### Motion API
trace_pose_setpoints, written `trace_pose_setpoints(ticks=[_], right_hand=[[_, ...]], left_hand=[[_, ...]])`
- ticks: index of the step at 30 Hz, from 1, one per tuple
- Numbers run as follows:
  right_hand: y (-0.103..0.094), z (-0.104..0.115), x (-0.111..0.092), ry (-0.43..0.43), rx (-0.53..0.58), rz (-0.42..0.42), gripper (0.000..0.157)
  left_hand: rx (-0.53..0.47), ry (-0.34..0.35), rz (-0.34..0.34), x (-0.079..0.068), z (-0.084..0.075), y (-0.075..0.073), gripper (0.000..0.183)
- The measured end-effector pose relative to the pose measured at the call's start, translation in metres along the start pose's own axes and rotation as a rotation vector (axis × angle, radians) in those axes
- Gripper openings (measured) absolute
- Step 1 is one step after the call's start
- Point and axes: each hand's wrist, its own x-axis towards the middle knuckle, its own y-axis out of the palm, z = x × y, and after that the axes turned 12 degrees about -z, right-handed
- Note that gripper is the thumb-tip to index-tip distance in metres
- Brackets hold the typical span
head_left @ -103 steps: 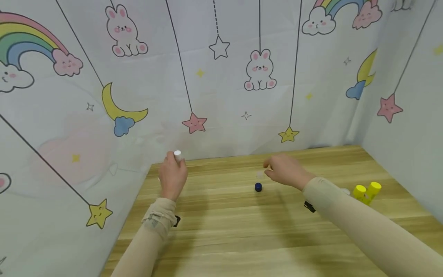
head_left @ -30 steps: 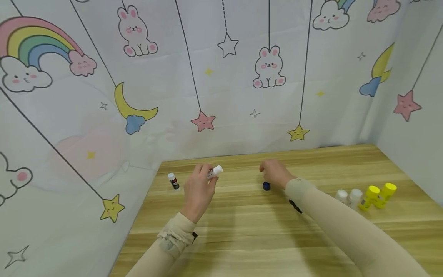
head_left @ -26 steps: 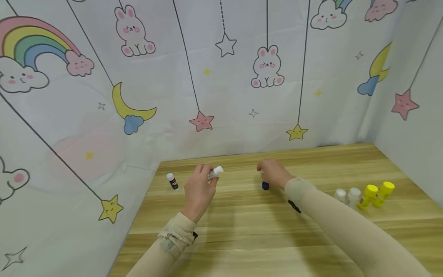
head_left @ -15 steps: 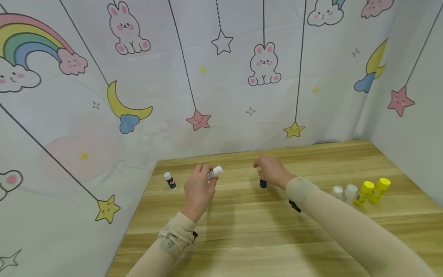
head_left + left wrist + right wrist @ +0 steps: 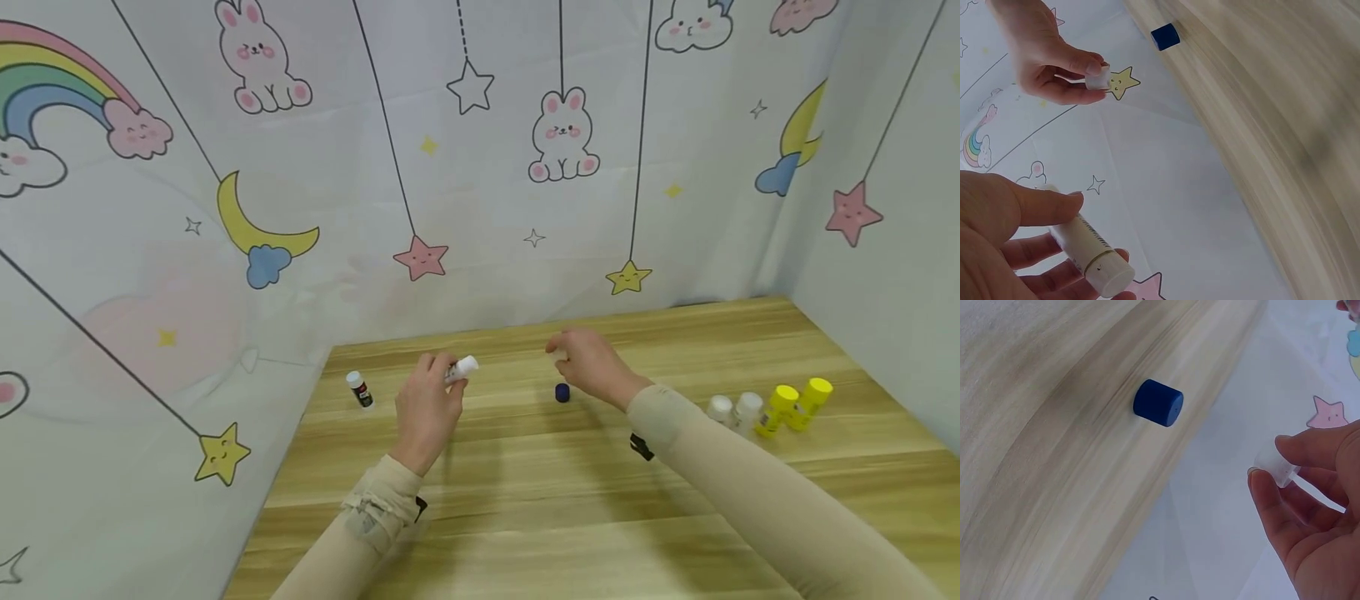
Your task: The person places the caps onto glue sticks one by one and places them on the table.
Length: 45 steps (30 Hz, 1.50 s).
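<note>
My left hand [image 5: 426, 410] grips a small white tube [image 5: 1088, 247], apparently a glue stick, tilted above the table with its white end pointing right. Printed text shows along its side in the left wrist view. Across from it, my right hand [image 5: 592, 365] pinches a small whitish, translucent cap [image 5: 1274, 464] between thumb and fingers. A dark blue cap [image 5: 562, 392] rests on the table just below the right hand, untouched. Beyond the left hand stands a black tube with a white cap [image 5: 360, 390].
On the wooden table [image 5: 510, 517], right of the right forearm, stand two white-capped tubes [image 5: 747, 410] and two yellow tubes [image 5: 808, 404]. The forearm partly covers the white-capped pair. A printed cloth [image 5: 487, 200] hangs along the back and sides.
The left hand has moved right with the white tube, uncovering the black one. The right hand has picked the translucent cap off the table and, lately, risen slightly from beside the blue cap.
</note>
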Motion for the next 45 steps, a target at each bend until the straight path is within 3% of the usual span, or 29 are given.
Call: trace_pose_setpoints(ticks=[12,22,38,45], right_hand=[[-0.011,0.002,-0.017,0.026,0.097,-0.104,0.023],[-0.019,0.017,-0.023,0.024,0.149,-0.2,0.022],[-0.015,0.039,-0.027,0.036,0.261,-0.268,0.023],[-0.01,0.045,-0.027,0.033,0.301,-0.275,0.024]], left_hand=[[-0.005,-0.05,0.01,0.0,0.003,0.004,0.026],[-0.028,-0.089,-0.003,0.005,0.002,0.011,0.027],[-0.079,-0.091,0.006,0.006,-0.008,0.018,0.027],[-0.09,-0.059,0.012,0.004,-0.014,0.022,0.027]])
